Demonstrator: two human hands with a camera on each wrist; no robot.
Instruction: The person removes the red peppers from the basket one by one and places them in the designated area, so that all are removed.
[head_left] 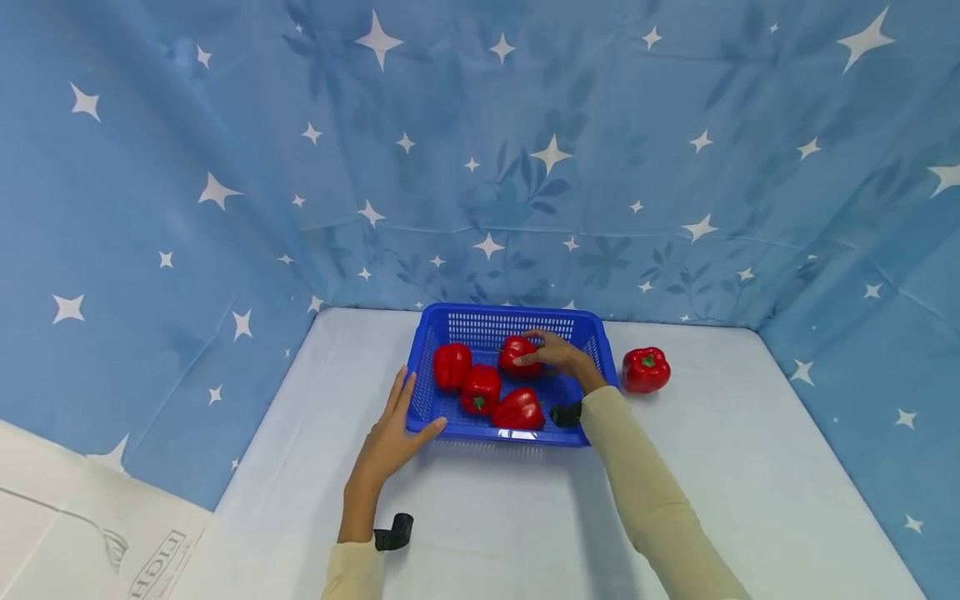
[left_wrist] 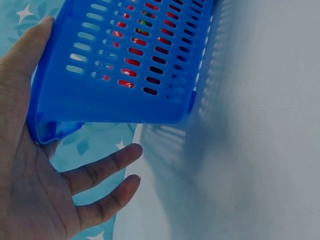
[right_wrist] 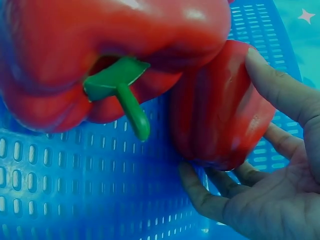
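A blue perforated plastic basket [head_left: 517, 312] holds several red bell peppers. Inside it, my right hand [head_left: 557, 352] grips one red bell pepper [head_left: 513, 357] near the back. The right wrist view shows thumb and fingers on either side of this pepper [right_wrist: 215, 112], low in the basket; a larger-looking pepper [right_wrist: 165, 30] with a green stem is closer to that camera. At the basket's front left corner, my left hand [head_left: 390, 443] touches the rim, thumb over the front edge. In the left wrist view, its fingers [left_wrist: 107, 170] are extended and spread beside the basket wall [left_wrist: 110, 106].
Another red bell pepper [head_left: 646, 370] lies on the white table [head_left: 487, 517] just right of the basket. Blue star-patterned cloth [head_left: 450, 192] hangs behind and at both sides. A printed cardboard surface [head_left: 90, 525] shows at the lower left.
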